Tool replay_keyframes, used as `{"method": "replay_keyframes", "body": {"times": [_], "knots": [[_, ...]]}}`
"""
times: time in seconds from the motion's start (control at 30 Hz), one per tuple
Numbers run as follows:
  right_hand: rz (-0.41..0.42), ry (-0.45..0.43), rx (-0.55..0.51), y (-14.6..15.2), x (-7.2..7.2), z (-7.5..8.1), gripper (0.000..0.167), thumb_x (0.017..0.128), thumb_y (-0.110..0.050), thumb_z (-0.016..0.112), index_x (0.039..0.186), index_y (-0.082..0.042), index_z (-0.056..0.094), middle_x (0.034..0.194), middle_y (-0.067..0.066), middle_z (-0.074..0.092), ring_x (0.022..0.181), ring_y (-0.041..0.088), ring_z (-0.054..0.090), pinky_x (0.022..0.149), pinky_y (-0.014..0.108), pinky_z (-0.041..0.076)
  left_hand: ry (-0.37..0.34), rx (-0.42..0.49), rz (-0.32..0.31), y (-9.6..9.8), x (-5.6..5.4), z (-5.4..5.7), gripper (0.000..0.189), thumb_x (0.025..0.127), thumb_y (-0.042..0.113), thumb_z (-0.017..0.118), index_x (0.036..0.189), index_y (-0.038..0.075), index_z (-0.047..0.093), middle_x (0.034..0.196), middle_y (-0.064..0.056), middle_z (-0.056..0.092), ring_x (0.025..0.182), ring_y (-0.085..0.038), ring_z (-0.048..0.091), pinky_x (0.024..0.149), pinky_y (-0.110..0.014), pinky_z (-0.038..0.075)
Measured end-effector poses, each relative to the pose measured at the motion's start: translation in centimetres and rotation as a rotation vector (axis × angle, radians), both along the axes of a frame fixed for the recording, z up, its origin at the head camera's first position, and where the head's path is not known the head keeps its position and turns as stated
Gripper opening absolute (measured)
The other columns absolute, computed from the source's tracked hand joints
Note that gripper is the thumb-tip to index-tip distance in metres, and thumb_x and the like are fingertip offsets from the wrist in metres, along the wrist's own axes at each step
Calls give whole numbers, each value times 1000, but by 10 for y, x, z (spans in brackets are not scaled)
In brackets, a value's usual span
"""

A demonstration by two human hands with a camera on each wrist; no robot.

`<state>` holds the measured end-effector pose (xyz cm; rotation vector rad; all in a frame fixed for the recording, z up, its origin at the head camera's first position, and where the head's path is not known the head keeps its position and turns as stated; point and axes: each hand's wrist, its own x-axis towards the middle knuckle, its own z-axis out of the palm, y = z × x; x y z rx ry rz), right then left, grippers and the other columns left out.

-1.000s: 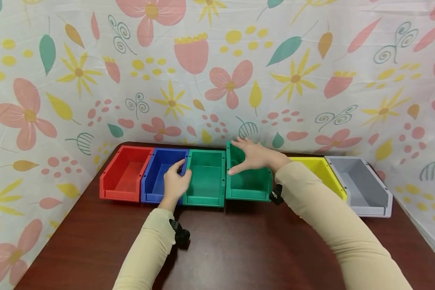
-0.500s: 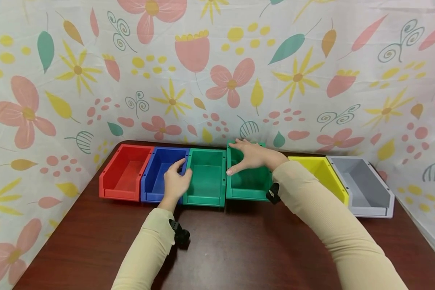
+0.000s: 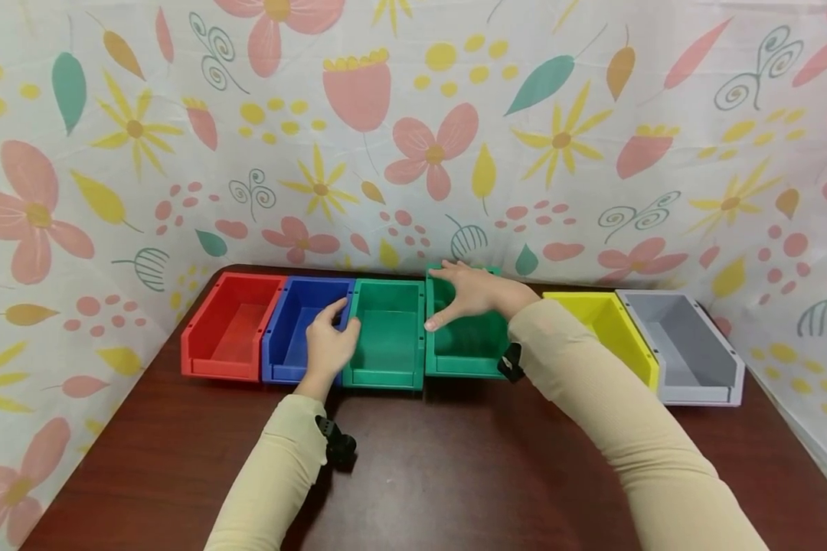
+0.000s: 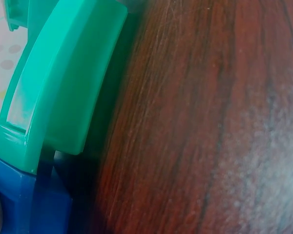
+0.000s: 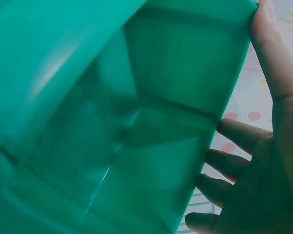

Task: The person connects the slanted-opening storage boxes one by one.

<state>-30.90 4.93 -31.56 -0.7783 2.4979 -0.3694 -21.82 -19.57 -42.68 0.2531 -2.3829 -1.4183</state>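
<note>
My left hand (image 3: 329, 344) is bent over the shared side of the blue bin (image 3: 286, 371) and the left green bin (image 3: 389, 344). Its thumb and index finger meet the green side wall. The left wrist view has that bin's front lip (image 4: 80, 83) close up. My right hand (image 3: 482, 292) spreads over the right green bin (image 3: 469, 363), fingers fairly straight. In the right wrist view, thumb (image 5: 278, 63) and fingertips touch the rim of this green bin (image 5: 176, 112); whether they hook behind it is hidden. Its front sits higher than its neighbour's, with shadow below.
A red bin (image 3: 230, 337) stands at the row's left end. On the right are a yellow bin (image 3: 620, 337), partly behind the right sleeve, and a grey bin (image 3: 692, 356). The dark wooden table (image 3: 413, 474) backs onto a flowered curtain (image 3: 413, 153).
Both hands keep nearly the same places on the bins. My right hand and forearm have shifted very slightly left, and the head view has drifted a little.
</note>
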Motion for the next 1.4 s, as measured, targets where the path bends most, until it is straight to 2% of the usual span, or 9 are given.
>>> {"method": "replay_keyframes", "body": {"times": [0.17, 0.5, 0.83, 1.1, 1.4], "knots": [[-5, -1, 7, -1, 1, -3, 112, 66, -69, 70, 153, -24, 16, 161, 7, 0, 147, 34, -4, 112, 65, 8, 12, -10, 4, 0, -1, -1, 44, 87, 20, 58, 130, 9, 58, 127, -14, 59, 115, -28, 56, 93, -46, 48], [-19, -16, 24, -5, 5, -5, 112, 68, -63, 73, 153, -20, 15, 161, 9, 0, 147, 33, -2, 111, 66, 6, 8, -23, 22, 0, -2, -1, 43, 87, 20, 58, 129, 10, 59, 127, -13, 60, 116, -27, 56, 96, -45, 46], [-39, -2, 75, -9, 7, -6, 114, 65, -65, 73, 153, -22, 16, 160, 9, 1, 147, 31, 2, 111, 67, 6, 13, -19, 26, 1, -2, -1, 43, 87, 19, 58, 129, 9, 59, 127, -14, 60, 117, -28, 56, 96, -45, 47], [-56, 4, 145, -14, 7, -10, 116, 63, -66, 74, 153, -21, 15, 160, 10, 2, 147, 30, 4, 111, 66, 4, 23, -13, 19, 2, -2, 0, 43, 86, 17, 58, 128, 7, 59, 125, -15, 61, 114, -27, 58, 93, -45, 48], [-86, -26, 154, -19, 8, -10, 115, 64, -61, 77, 152, -21, 16, 160, 9, 5, 147, 31, 5, 112, 66, 1, 14, 6, 30, 2, -2, 2, 42, 86, 15, 59, 128, 8, 59, 124, -14, 62, 110, -27, 59, 89, -44, 50]]}}
